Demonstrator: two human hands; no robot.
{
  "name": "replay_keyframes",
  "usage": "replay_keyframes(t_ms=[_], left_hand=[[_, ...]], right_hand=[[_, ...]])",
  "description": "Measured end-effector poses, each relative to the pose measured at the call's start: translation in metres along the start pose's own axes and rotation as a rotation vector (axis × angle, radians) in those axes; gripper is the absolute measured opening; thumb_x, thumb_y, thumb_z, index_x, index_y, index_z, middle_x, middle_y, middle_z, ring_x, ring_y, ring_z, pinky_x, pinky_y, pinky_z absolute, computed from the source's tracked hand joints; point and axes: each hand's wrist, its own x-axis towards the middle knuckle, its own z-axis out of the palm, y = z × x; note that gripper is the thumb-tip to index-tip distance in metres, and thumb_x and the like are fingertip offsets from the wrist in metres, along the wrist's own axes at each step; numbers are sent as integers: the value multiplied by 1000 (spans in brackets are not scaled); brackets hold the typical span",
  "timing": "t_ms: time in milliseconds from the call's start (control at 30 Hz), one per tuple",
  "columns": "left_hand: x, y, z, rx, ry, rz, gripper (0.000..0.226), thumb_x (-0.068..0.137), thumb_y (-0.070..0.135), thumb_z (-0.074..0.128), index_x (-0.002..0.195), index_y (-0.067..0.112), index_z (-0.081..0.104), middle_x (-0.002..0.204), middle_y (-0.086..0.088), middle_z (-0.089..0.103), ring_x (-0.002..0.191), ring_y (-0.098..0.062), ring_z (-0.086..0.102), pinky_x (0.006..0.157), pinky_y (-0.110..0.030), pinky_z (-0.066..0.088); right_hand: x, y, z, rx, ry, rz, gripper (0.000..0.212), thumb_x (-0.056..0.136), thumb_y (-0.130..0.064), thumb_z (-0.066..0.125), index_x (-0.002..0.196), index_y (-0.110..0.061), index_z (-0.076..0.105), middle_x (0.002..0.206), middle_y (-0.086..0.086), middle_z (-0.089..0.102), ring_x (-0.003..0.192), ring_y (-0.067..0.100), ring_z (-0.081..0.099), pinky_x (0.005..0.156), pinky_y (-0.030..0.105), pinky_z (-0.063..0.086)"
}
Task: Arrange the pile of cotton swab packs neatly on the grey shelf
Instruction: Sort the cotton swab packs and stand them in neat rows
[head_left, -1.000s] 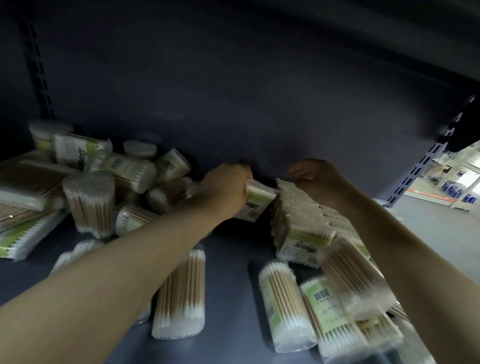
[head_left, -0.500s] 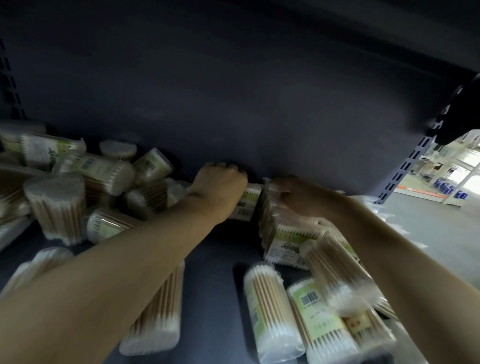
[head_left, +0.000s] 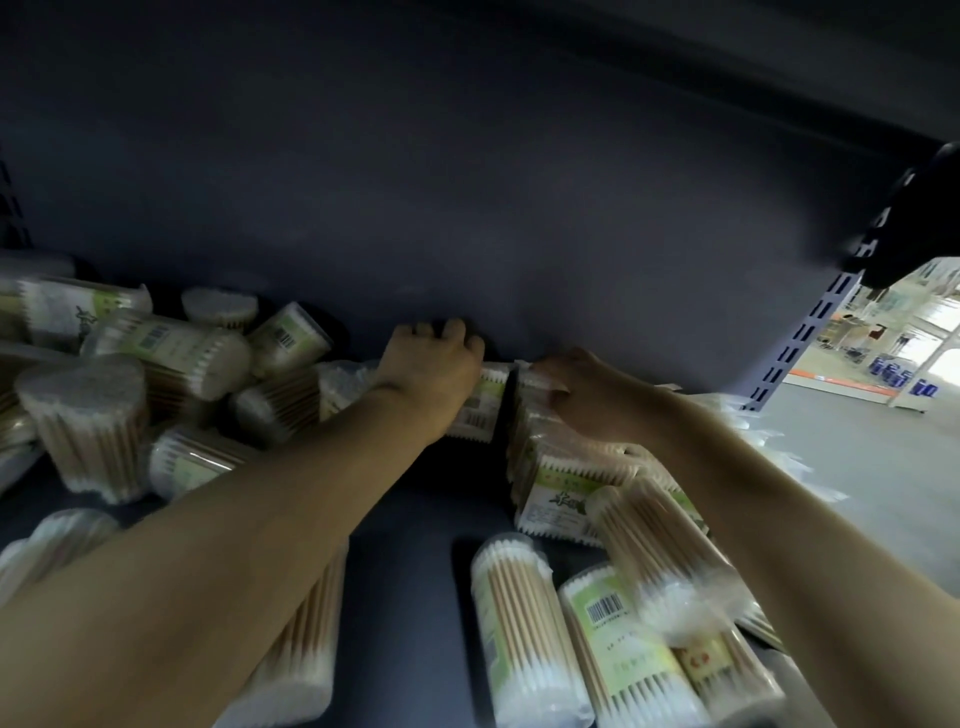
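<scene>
Our left hand (head_left: 431, 364) grips a clear cotton swab pack (head_left: 480, 405); our right hand (head_left: 587, 395), fingers relaxed, steadies the far stacked row (head_left: 561, 457), which could topple if nudged.

We cannot see the left hand (head_left: 434, 371) fingertips, curled behind the held pack (head_left: 480, 402) | right hand (head_left: 589, 397) fingers partly buried in the stacked row (head_left: 556, 467) | loose pack (head_left: 670, 566) motion-blurred | pile (head_left: 119, 374) cropped at left edge.
</scene>
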Motion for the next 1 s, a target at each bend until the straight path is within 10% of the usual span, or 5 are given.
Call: replay_keyframes(t_ms=[1000], left_hand=[[-7, -10, -4, -176, 152, 18, 52, 88, 31, 56, 133, 14, 36, 133, -8, 40, 121, -27, 38, 96, -36, 33]], right_hand=[[-6, -5, -9, 159, 206, 16, 45, 82, 2, 47, 124, -11, 55, 129, 12, 52, 119, 28, 49, 100, 33, 39]])
